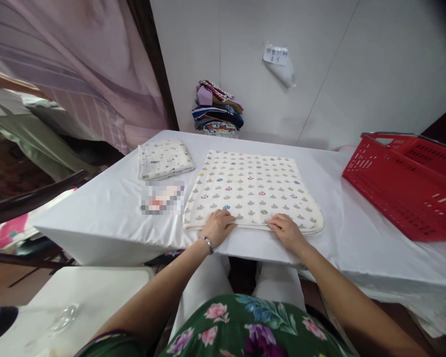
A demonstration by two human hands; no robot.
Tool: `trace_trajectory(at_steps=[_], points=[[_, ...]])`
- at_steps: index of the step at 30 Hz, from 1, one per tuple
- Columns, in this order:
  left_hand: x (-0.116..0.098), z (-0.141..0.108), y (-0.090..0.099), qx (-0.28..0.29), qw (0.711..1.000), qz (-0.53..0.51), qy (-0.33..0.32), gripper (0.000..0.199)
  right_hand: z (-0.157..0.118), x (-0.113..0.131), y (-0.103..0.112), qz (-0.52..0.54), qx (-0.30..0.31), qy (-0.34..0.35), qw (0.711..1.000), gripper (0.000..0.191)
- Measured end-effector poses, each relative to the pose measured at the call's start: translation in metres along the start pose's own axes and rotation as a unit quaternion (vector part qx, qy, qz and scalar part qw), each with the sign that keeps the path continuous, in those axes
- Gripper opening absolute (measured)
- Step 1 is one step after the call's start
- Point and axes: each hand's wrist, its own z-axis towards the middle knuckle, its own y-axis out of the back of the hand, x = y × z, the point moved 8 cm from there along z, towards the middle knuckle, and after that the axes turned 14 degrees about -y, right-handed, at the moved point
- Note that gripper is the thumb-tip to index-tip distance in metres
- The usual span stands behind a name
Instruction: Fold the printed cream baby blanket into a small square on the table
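Two bare hands met a large folded cloth at its near edge, on a bench (107, 198) covered in white. At the far left hung a pinkish curtain (96, 64), and a white seat-like surface (92, 292) stood near left, lower than the bench. On the left part of the bench lay a small folded cloth (165, 158), pale with a small print, and just nearer than it was a pixelated item (162, 198), too obscured to name. Beyond the far edge of the bench, close to the pale wall (319, 54), rose a stack of folded fabrics (217, 111) in mixed colours. The large folded cloth (250, 186), cream with grey, red, blue, yellow and green motifs, lay flat across the middle. The left hand (218, 227), with a bracelet (208, 244) at its wrist, rested on the left half of the near edge, fingers bent and close together; whether its grip pinched the fabric could not be told. Farther right, the right hand (285, 231) had a narrow grip, thumb and fingertips drawn together on the same edge. A paper sign (277, 54) hung on the wall above, and a red perforated basket (405, 186) sat at the right end.
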Motion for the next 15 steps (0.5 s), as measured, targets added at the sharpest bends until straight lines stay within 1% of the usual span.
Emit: trace_trajectory(at_steps=[3,7,9,12,15], points=[[-0.005,0.006,-0.003,0.002,1.000,0.001,-0.005,0.018,0.000,0.005,0.006,0.019,-0.019,0.003,1.000,0.021],[-0.009,0.011,-0.005,-0.001,1.000,0.002,-0.006,0.017,-0.006,0.013,0.006,-0.023,-0.013,0.050,0.998,0.021],[-0.013,0.011,-0.004,0.000,1.000,0.013,-0.026,0.021,-0.009,0.014,0.004,-0.046,-0.010,0.073,0.996,0.021],[-0.021,0.008,-0.006,0.018,0.997,0.032,-0.074,0.023,-0.013,0.012,0.002,-0.070,-0.015,0.089,0.993,0.022],[-0.023,0.004,-0.006,0.028,0.995,0.040,-0.083,0.023,-0.015,0.012,0.000,-0.086,-0.002,0.097,0.992,0.020]])
